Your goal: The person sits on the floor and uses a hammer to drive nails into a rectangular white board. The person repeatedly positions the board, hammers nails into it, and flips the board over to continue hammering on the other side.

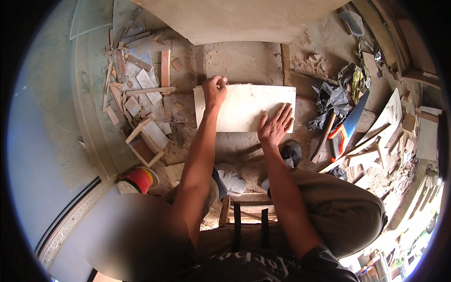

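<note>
A pale rectangular wooden board point(239, 110) lies in front of my knees. At its far left corner, my left hand point(215, 90) is closed with the fingers curled together; whatever they may hold is too small or hidden to make out. My right hand point(276, 125) rests flat on the board's near right part, palm down with its fingers spread. A large pale plywood panel point(244, 21) rises beyond the board, and between them a dusty strip shows with dark wooden strips at both sides.
On the right lie a handsaw point(350, 124) with an orange and black handle, a hammer-like tool with a wooden handle point(324, 136) and crumpled black plastic point(331, 101). Wood offcuts point(141, 89) and a small wooden box point(147, 143) are at left. A red bucket point(139, 180) stands near my left knee.
</note>
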The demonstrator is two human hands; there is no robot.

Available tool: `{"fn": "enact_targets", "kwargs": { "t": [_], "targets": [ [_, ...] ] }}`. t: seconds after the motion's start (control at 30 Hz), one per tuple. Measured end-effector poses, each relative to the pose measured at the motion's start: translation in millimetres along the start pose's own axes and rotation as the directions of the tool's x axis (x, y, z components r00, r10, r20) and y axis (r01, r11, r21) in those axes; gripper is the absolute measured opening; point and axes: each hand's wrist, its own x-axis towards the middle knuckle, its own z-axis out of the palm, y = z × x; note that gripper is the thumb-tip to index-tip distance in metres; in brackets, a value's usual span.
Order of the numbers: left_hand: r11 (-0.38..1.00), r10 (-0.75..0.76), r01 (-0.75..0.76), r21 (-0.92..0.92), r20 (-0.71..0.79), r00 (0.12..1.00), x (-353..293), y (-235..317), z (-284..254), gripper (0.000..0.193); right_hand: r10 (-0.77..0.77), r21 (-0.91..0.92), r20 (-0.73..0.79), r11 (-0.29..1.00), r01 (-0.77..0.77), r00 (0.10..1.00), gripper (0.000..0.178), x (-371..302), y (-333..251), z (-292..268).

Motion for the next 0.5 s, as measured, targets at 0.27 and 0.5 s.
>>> {"fn": "enact_targets", "kwargs": {
  "t": [0.27,0.5],
  "targets": [
    [0.973,0.174,-0.169,0.157,-0.014,0.985,-7.3,-9.3,-16.7,0.022,0.014,0.01,-0.009,1.0,-0.014,1.0,0.074,0.8,0.0,1.4],
    [0.972,-0.16,0.135,0.192,0.125,0.979,-7.8,4.9,5.7,0.01,-0.002,0.007,-0.008,1.0,0.002,1.0,0.073,0.1,1.5,1.8]
  ]
}}
